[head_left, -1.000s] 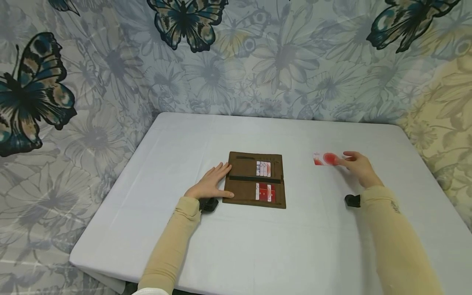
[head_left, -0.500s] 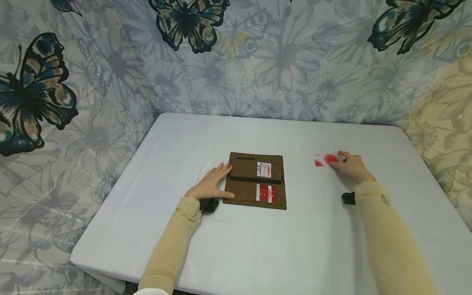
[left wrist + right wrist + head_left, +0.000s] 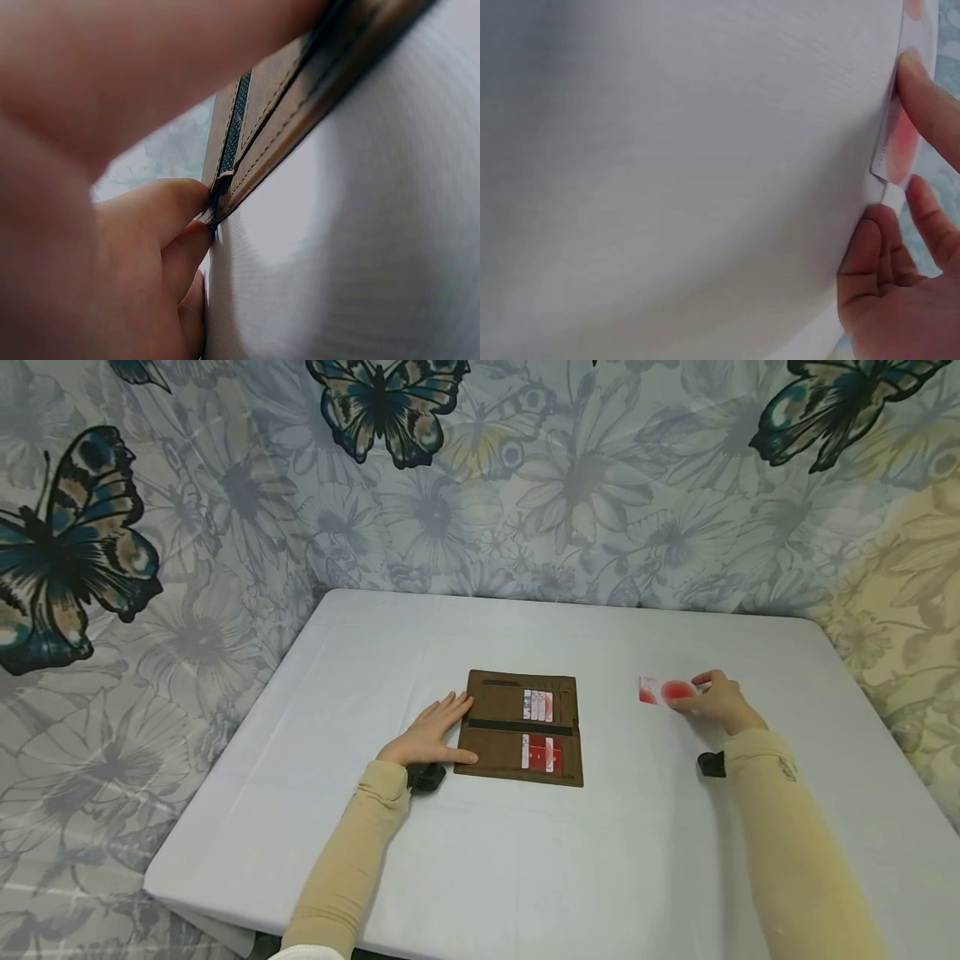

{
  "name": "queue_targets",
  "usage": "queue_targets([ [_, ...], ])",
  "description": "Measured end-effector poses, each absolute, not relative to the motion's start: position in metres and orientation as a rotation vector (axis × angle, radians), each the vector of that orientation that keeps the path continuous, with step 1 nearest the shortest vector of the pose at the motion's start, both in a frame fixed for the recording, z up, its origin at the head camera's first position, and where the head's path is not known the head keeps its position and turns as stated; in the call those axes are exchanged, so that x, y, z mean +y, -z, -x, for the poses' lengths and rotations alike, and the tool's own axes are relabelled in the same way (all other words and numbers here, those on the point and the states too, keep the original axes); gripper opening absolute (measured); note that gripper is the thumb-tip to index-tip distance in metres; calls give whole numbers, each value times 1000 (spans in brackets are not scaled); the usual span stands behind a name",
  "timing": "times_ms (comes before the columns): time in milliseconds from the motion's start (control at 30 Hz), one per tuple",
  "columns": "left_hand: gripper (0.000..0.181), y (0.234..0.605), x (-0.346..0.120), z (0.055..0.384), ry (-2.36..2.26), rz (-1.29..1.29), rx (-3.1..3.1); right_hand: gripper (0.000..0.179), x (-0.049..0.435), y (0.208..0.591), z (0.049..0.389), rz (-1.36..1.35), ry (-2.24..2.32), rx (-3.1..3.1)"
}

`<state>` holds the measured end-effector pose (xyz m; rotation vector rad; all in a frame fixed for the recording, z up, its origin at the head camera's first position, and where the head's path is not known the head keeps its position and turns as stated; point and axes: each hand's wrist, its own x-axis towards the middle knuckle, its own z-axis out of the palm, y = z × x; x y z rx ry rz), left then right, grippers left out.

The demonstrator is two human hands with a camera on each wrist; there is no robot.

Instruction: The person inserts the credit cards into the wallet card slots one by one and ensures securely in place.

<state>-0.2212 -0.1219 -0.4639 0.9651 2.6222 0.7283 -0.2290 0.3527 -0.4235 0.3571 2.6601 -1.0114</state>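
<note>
A brown wallet (image 3: 495,752) lies unfolded on the white-covered table, several cards (image 3: 537,705) tucked in its upper and lower slots. My left hand (image 3: 429,733) rests along its left side, fingers spread at the upper edge and thumb on the lower half. The left wrist view shows fingertips (image 3: 196,202) right at the wallet's stitched edge. To the right, my right hand (image 3: 718,700) pinches a red-and-white card (image 3: 651,690) at its right end. In the right wrist view the thumb (image 3: 922,86) presses on that card's near edge, the index fingertip close to its corner.
White cloth covers the table (image 3: 375,635), which meets a wall hung with floral and butterfly fabric (image 3: 585,485). Dark wrist cameras show under the left wrist and beside the right sleeve (image 3: 780,810).
My right hand moved left onto the card and took hold of it; the card now lies slightly turned and shifted right. The left hand and wallet stayed put.
</note>
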Motion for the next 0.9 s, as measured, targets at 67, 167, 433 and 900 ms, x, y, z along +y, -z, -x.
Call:
queue_targets([
  [67,100,464,-122,221,-734,-964,2621,79,355,426,228,-334,1072,2683],
  [167,100,464,-122,221,-730,-967,2621,71,357,427,224,-301,1121,2725],
  [433,100,462,-123,220,-738,-990,2618,49,352,419,216,-265,1177,2769],
  [900,100,463,-121,221,-733,-982,2631,41,298,398,204,-65,1714,2601],
])
